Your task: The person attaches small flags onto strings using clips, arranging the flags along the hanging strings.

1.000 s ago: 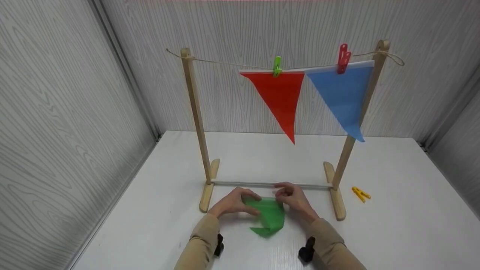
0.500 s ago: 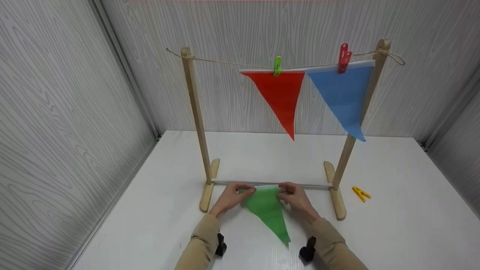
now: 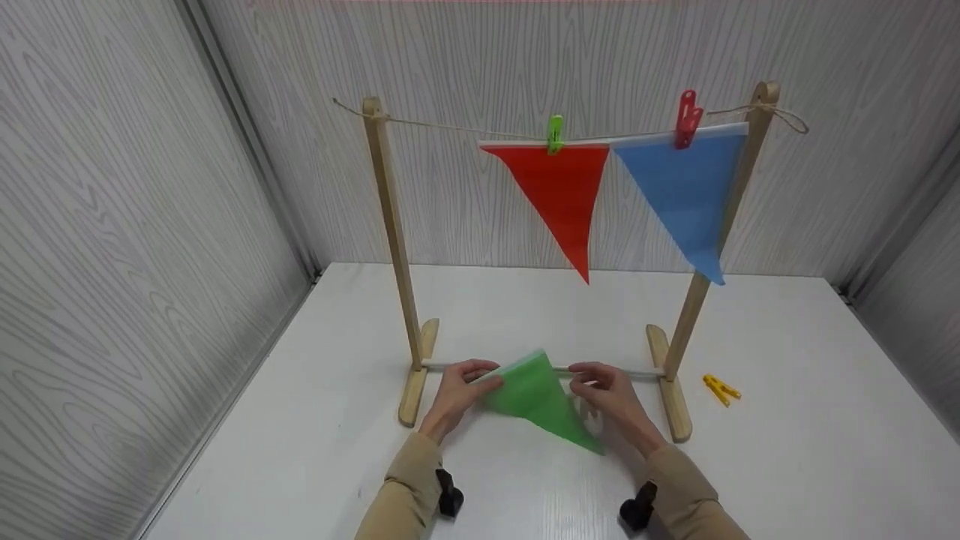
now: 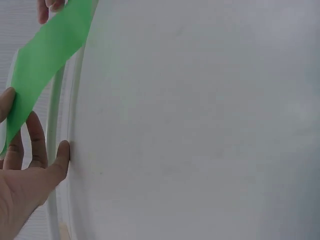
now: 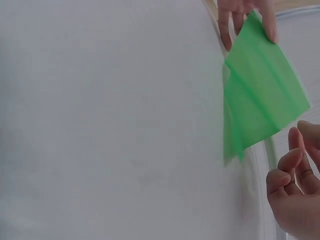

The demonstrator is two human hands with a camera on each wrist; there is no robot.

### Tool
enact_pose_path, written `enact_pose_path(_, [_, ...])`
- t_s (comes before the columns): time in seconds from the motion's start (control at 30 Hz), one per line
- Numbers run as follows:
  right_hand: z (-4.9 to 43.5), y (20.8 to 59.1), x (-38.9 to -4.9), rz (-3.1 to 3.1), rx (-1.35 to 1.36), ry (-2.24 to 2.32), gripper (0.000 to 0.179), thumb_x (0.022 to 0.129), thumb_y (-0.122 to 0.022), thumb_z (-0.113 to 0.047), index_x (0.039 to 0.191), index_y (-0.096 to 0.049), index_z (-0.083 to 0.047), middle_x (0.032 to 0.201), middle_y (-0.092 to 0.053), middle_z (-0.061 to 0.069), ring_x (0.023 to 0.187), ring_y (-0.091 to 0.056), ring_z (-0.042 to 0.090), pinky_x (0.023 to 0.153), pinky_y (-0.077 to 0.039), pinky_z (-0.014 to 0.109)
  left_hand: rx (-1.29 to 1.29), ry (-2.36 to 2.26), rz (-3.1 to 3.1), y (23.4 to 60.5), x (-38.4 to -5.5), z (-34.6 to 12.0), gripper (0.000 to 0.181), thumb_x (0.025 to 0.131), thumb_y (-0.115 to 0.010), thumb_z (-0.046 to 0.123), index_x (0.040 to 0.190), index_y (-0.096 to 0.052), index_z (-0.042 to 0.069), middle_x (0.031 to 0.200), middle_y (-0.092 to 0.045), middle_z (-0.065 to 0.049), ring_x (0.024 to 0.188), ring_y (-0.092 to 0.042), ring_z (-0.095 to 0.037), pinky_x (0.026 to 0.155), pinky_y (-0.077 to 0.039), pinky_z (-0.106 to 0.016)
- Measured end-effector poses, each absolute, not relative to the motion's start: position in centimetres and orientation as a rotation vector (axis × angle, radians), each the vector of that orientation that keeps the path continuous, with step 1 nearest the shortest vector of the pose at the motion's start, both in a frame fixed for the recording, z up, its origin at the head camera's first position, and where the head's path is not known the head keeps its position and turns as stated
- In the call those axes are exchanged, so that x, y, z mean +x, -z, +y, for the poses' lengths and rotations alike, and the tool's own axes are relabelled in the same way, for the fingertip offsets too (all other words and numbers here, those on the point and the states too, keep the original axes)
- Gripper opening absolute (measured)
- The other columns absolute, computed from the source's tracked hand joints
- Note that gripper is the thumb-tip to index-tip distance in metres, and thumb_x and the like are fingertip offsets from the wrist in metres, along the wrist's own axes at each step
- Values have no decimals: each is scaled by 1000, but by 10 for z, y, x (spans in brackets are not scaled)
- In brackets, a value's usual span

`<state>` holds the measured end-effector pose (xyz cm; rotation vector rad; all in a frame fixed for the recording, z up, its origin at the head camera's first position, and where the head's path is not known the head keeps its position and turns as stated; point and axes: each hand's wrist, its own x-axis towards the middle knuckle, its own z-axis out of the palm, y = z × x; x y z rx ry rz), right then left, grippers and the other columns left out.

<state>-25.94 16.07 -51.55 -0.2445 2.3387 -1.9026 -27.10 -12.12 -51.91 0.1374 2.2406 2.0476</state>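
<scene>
My left hand [image 3: 452,396] pinches one end of the white-edged top of a green triangular pennant [image 3: 534,391] between thumb and fingers. The cloth hangs slanting over the table, its tip toward the right. My right hand [image 3: 613,395] is just beside the pennant's other top corner, fingers loosely bent, holding nothing. In the right wrist view a small gap separates that hand's fingertips [image 5: 300,131] from the cloth. The left wrist view shows the thumb [image 4: 6,102] on the pennant's edge. Beyond both hands runs the white crossbar [image 3: 630,372] of a wooden stand.
A twine line [image 3: 442,125] joins the stand's left post [image 3: 391,225] and right post [image 3: 697,292]. Clipped to it are a red pennant [image 3: 564,191] with a green clothespin [image 3: 555,135] and a blue pennant [image 3: 686,187] with a red clothespin [image 3: 686,121]. A yellow clothespin [image 3: 721,390] lies right of the stand.
The green pennant, curled on the table at first, has been straightened between both hands. Now my right hand has let go and moved right; the freed top corner has risen and the tip swung right.
</scene>
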Motion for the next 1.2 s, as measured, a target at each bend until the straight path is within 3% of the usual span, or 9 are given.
enact_pose_path(0.13, [178,511,-254,2308,-146,1984,39,96,-68,-12,130,-60,5,105,-67,5,86,-61,12,73,-51,21,139,-2063,2190,525,-272,-124,35,89,-77,16,117,-70,-4,111,-74,-9,98,-65,-9,88,-52,-21])
enact_pose_path(0.23, [195,507,-251,2329,-96,2034,40,96,-68,-13,131,-59,5,102,-65,0,83,-60,14,69,-50,21,133,-2070,2187,527,-272,-125,35,90,-76,18,117,-71,-4,114,-73,-9,102,-64,-11,89,-51,-22])
enact_pose_path(0.47, [244,503,-242,2438,92,2122,39,99,-65,-17,133,-60,0,98,-67,-14,88,-62,8,75,-52,18,69,-2080,2168,527,-269,-125,36,91,-75,20,119,-71,-2,127,-66,-12,120,-55,-20,98,-46,-28])
enact_pose_path(0.67, [276,510,-238,2488,483,2396,22,94,-68,-8,116,-69,-2,86,-67,-14,75,-59,5,63,-48,15,21,-2086,2134,526,-268,-123,32,91,-75,22,114,-73,0,121,-68,-7,113,-58,-15,98,-46,-27])
enact_pose_path(0.8, [292,517,-237,2650,797,2285,24,94,-65,-11,117,-69,-4,89,-61,-20,81,-54,1,65,-45,9,21,-2100,2106,527,-268,-122,29,91,-75,23,111,-73,1,115,-69,-2,110,-58,-12,98,-45,-25])
enact_pose_path(0.9, [300,522,-237,2728,916,2125,34,95,-63,-12,126,-65,-1,102,-60,-14,83,-49,1,66,-43,8,17,-2106,2103,528,-269,-122,30,92,-75,23,111,-73,1,116,-69,-3,112,-58,-14,101,-45,-28])
enact_pose_path(1.03, [307,526,-239,2739,916,1953,42,95,-61,-13,135,-60,-1,134,-55,11,87,-49,8,66,-41,13,25,-2092,2111,529,-270,-123,41,93,-74,26,123,-67,0,129,-64,-10,126,-54,-21,114,-41,-37])
enact_pose_path(1.2, [310,527,-239,2687,811,1871,50,96,-58,-9,144,-49,1,159,-33,28,120,-48,30,92,-44,25,43,-2088,2091,531,-270,-123,57,95,-71,30,138,-53,-3,146,-52,-14,144,-41,-29,125,-28,-44])
